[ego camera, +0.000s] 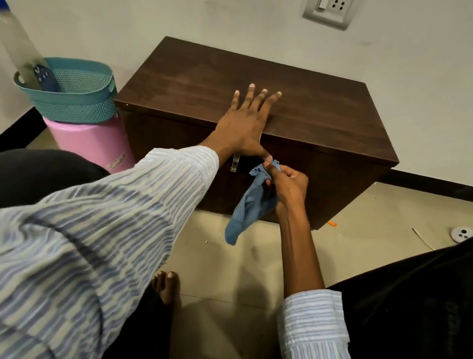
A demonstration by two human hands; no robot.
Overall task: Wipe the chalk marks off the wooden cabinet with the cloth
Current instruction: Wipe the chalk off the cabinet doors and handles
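at far left, a clear plastic spray bottle with a blue trigger head [13, 34] leans in a teal perforated plastic basket [76, 99], which sits on a pink cylindrical plastic container [90, 140]. beside them, against the wall, stands the dark brown wooden cabinet [306, 114]; no chalk marks can be made out on its top. the left hand [246, 123], in a blue-and-white striped sleeve [112, 211], rests flat on the cabinet's front edge, fingers straight and spread, thumb down by the metal door handle [235, 162]. just right of it, the right hand [286, 183] pinches the crumpled blue cloth [251, 206], which hangs in front of the cabinet door. a white wall socket [330, 5] sits at upper right.
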